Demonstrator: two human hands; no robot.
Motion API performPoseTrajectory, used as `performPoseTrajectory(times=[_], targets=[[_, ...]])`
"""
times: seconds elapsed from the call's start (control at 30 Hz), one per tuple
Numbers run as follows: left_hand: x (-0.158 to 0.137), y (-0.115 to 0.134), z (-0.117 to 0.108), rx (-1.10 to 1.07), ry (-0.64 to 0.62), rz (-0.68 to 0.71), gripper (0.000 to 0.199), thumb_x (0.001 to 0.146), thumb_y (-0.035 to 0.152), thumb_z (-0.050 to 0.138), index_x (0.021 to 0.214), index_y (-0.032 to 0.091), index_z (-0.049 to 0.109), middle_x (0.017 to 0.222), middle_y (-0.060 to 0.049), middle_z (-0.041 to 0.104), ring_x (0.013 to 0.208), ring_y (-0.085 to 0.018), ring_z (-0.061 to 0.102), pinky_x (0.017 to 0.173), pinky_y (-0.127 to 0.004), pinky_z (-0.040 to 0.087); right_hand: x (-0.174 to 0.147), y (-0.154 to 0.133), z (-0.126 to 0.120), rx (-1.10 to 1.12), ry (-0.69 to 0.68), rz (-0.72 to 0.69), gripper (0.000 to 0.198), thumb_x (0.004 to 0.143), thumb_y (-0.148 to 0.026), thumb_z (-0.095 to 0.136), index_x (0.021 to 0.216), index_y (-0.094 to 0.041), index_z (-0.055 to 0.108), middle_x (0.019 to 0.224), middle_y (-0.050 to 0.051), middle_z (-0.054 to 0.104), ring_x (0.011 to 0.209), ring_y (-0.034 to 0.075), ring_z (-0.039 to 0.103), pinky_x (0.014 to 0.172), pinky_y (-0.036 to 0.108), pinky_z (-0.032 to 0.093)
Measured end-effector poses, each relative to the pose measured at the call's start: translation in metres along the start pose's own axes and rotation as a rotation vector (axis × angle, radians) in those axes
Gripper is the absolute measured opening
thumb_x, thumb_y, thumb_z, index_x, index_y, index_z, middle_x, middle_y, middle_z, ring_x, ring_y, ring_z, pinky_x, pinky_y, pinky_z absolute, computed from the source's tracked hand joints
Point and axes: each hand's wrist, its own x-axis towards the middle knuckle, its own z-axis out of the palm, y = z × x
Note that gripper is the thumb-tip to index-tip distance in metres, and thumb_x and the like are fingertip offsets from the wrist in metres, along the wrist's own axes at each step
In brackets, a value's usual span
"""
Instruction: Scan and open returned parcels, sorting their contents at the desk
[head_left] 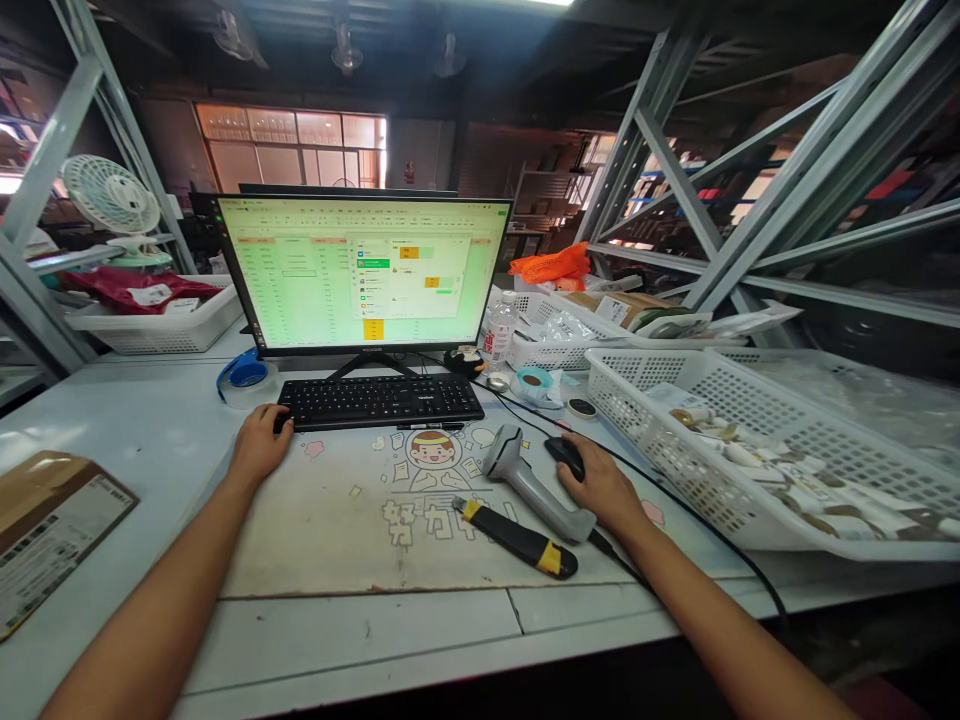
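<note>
My right hand (600, 485) rests over a black computer mouse (564, 457), fingers wrapped on it. At the lower left corner of the black keyboard (375, 402) lies my left hand (260, 443), fingertips on the keys and nothing held. Behind the keyboard a monitor (300, 290) shows a green-tinted spreadsheet with a chat window over it. Just left of the mouse, a grey barcode scanner (536, 488) lies on the printed desk mat (315, 540). Beside the scanner is a black and yellow utility knife (517, 540).
White plastic baskets (645, 420) with small packed items stand on the right. A tape dispenser (247, 380) sits left of the keyboard, a clear bottle (499, 330) right of the monitor. A cardboard parcel (60, 535) lies far left. The scanner's cable (622, 565) runs under my right forearm.
</note>
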Motion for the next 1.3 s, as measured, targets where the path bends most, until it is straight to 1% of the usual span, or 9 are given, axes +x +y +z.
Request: performPoseTrajectory(times=[0.2, 0.37, 0.53, 0.7, 0.87, 1.03, 1.13, 1.2, 1.3], targets=[[-0.0003, 0.0005, -0.0001, -0.009, 0.002, 0.005, 0.04, 0.094, 0.045, 0.048, 0.118, 0.019, 0.068, 0.126, -0.015, 0.067, 0.12, -0.035, 0.063, 0.11, -0.052, 0.051, -0.0003, 0.0008, 0.0016, -0.015, -0.008, 0.05, 0.052, 0.093, -0.042, 0.051, 0.138, -0.017, 0.06, 0.135, 0.017, 0.068, 0.121, 0.035, 0.067, 0.105, 0.053, 0.057], [-0.0003, 0.0006, -0.0005, -0.011, -0.004, 0.002, 0.04, 0.095, 0.045, 0.048, 0.118, 0.019, 0.068, 0.127, -0.015, 0.067, 0.121, -0.035, 0.063, 0.111, -0.052, 0.05, -0.0005, 0.0012, 0.0018, -0.027, -0.002, -0.004, 0.056, 0.096, -0.044, 0.047, 0.141, -0.014, 0.059, 0.148, 0.019, 0.06, 0.134, 0.037, 0.06, 0.113, 0.055, 0.052], [-0.0003, 0.0006, -0.0007, -0.011, 0.004, 0.013, 0.039, 0.095, 0.045, 0.048, 0.118, 0.019, 0.068, 0.127, -0.014, 0.067, 0.121, -0.035, 0.063, 0.112, -0.051, 0.05, -0.0004, 0.0009, 0.0, -0.017, -0.032, 0.04, 0.055, 0.095, -0.045, 0.048, 0.14, -0.015, 0.058, 0.14, 0.018, 0.065, 0.125, 0.036, 0.065, 0.107, 0.054, 0.056], [-0.0002, 0.0009, -0.0011, -0.012, 0.001, 0.01, 0.039, 0.095, 0.045, 0.049, 0.117, 0.02, 0.068, 0.126, -0.014, 0.067, 0.121, -0.035, 0.063, 0.111, -0.052, 0.05, 0.0, 0.0015, 0.0016, -0.023, -0.012, -0.003, 0.056, 0.096, -0.045, 0.045, 0.141, -0.015, 0.058, 0.147, 0.018, 0.061, 0.135, 0.036, 0.059, 0.113, 0.054, 0.052], [-0.0005, 0.0005, -0.0008, -0.02, 0.01, 0.014, 0.038, 0.095, 0.045, 0.049, 0.117, 0.02, 0.068, 0.126, -0.014, 0.067, 0.121, -0.035, 0.063, 0.112, -0.051, 0.05, -0.0002, 0.0016, 0.0018, -0.021, -0.026, 0.038, 0.053, 0.095, -0.045, 0.048, 0.138, -0.017, 0.058, 0.139, 0.017, 0.066, 0.125, 0.034, 0.065, 0.108, 0.052, 0.055], [-0.0006, 0.0, -0.0002, -0.023, 0.015, 0.016, 0.037, 0.095, 0.044, 0.049, 0.117, 0.021, 0.067, 0.126, -0.013, 0.067, 0.121, -0.034, 0.063, 0.112, -0.051, 0.05, -0.0005, 0.0016, 0.0018, -0.026, -0.008, -0.003, 0.055, 0.096, -0.044, 0.046, 0.141, -0.016, 0.058, 0.147, 0.018, 0.061, 0.136, 0.036, 0.059, 0.114, 0.054, 0.051], [-0.0004, 0.0001, -0.0004, -0.015, 0.009, 0.013, 0.037, 0.095, 0.044, 0.049, 0.117, 0.02, 0.068, 0.125, -0.014, 0.067, 0.119, -0.035, 0.063, 0.11, -0.051, 0.051, -0.0008, 0.0025, 0.0022, -0.015, -0.022, 0.038, 0.058, 0.095, -0.045, 0.048, 0.145, -0.015, 0.055, 0.141, 0.019, 0.064, 0.127, 0.036, 0.064, 0.108, 0.054, 0.055], [-0.0003, 0.0002, -0.0007, -0.011, 0.008, 0.01, 0.039, 0.095, 0.044, 0.049, 0.117, 0.019, 0.068, 0.125, -0.014, 0.067, 0.119, -0.035, 0.064, 0.11, -0.052, 0.051, -0.0008, 0.0039, 0.0033, -0.008, -0.023, 0.055, 0.055, 0.095, -0.045, 0.051, 0.141, -0.016, 0.057, 0.136, 0.018, 0.067, 0.122, 0.035, 0.066, 0.105, 0.053, 0.057], [-0.0002, 0.0002, -0.0011, -0.015, 0.008, 0.017, 0.04, 0.095, 0.045, 0.049, 0.118, 0.018, 0.068, 0.125, -0.014, 0.067, 0.119, -0.035, 0.064, 0.111, -0.051, 0.05, -0.0004, 0.0053, 0.0048, -0.012, 0.01, 0.009, 0.05, 0.094, -0.043, 0.052, 0.138, -0.019, 0.061, 0.141, 0.017, 0.065, 0.129, 0.035, 0.063, 0.11, 0.053, 0.054]])
